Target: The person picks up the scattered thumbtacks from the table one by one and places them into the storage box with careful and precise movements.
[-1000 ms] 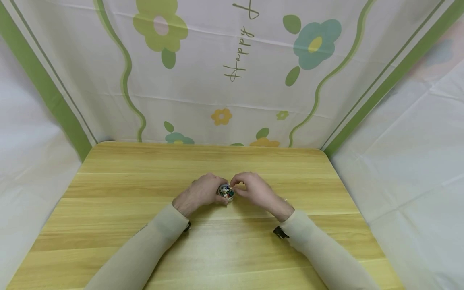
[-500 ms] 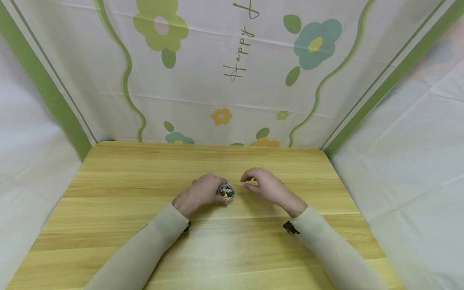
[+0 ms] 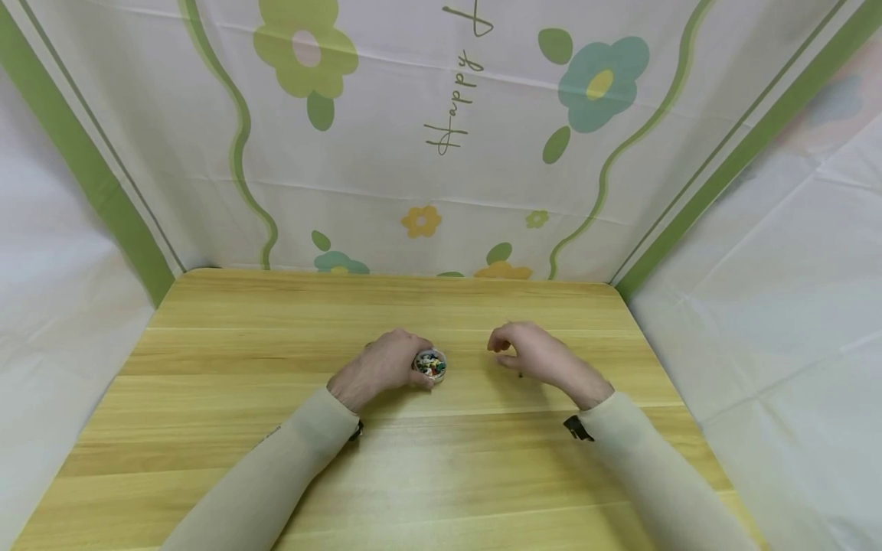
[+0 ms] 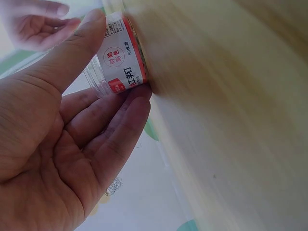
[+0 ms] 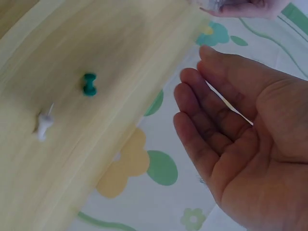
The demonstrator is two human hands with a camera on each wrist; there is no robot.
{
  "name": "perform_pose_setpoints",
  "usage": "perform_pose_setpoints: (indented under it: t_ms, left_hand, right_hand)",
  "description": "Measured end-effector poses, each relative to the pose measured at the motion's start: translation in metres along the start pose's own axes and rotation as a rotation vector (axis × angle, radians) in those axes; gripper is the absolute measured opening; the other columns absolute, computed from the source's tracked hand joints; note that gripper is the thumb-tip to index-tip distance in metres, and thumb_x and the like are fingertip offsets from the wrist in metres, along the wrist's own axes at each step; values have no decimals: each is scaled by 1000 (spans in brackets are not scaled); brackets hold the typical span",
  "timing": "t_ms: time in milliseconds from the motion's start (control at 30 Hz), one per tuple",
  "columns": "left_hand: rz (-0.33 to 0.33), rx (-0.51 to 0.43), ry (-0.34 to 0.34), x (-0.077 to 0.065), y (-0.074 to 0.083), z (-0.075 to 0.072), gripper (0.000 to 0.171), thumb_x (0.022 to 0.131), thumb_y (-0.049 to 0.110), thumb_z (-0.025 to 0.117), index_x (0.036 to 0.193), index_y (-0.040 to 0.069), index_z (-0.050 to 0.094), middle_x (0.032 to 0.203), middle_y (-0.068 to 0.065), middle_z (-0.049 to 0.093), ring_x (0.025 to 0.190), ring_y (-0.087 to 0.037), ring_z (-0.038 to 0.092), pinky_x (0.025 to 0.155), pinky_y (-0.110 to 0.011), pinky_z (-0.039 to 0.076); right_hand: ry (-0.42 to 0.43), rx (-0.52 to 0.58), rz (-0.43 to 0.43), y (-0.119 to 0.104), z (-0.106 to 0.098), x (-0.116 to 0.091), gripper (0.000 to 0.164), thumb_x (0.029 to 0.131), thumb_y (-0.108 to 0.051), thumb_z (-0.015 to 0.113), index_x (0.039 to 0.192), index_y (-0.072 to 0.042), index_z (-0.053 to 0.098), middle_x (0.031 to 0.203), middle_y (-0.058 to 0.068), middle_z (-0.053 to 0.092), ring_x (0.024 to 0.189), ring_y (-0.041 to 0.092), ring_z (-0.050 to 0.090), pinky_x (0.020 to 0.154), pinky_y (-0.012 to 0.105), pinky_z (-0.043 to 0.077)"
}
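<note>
My left hand [image 3: 388,360] holds a small clear jar [image 4: 120,53] on the table, its thumb and fingers around the side. A white label with red edging and printed characters wraps the jar. Its open top faces up in the head view, showing multicoloured push pins [image 3: 430,366] inside. To the right of the jar, my right hand [image 3: 540,356] hovers over the table with loosely bent fingers and nothing between them. In the right wrist view a green push pin [image 5: 89,84] and a white push pin [image 5: 44,122] lie on the wood near that hand.
The light wood table [image 3: 310,306] runs back to a white curtain [image 3: 386,153] printed with flowers and lettering. White fabric [image 3: 779,321] also hangs along both sides. A dark strap piece [image 3: 577,428] sits under the right cuff.
My right hand has moved rightward from the jar's mouth, where its fingertips were a second ago, and its fingers have parted. The left hand and the jar have stayed in place.
</note>
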State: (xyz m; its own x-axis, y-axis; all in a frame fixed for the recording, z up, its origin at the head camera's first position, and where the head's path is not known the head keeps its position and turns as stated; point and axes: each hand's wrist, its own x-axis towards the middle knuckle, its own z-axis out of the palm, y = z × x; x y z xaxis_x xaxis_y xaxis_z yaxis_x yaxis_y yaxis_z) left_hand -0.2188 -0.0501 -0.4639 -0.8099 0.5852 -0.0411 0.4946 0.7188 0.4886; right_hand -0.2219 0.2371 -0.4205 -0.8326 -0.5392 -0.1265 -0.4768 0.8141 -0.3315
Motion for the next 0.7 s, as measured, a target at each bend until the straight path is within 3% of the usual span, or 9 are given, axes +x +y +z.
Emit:
perform_pose_setpoints:
  t_ms: [333, 533, 700]
  left_hand:
    - [-6, -6, -3, -1, -1, 0, 61, 78, 39, 89, 129, 10, 72, 110, -5, 75, 92, -15, 66, 80, -32, 55]
    - [-17, -1, -6, -1, 1, 0, 62, 78, 40, 89, 131, 12, 71, 113, -4, 74, 94, -14, 65, 80, -32, 55]
    - [-12, 1, -6, -1, 1, 0, 62, 78, 40, 89, 130, 12, 71, 112, -4, 74, 94, -14, 65, 80, -32, 55]
  right_hand:
    - [-79, -91, 78, 8, 0, -15, 20, 89, -6, 78, 109, -6, 75, 108, 7, 73, 97, 22, 67, 83, 40, 56]
    - [-83, -187, 103, 14, 4, -21, 20, 84, 1, 79, 104, -5, 76, 99, 6, 74, 82, 14, 63, 75, 38, 58]
    - [-86, -212, 123, 17, 8, -23, 19, 82, -5, 84, 98, -8, 75, 94, 4, 74, 74, 12, 60, 65, 34, 56]
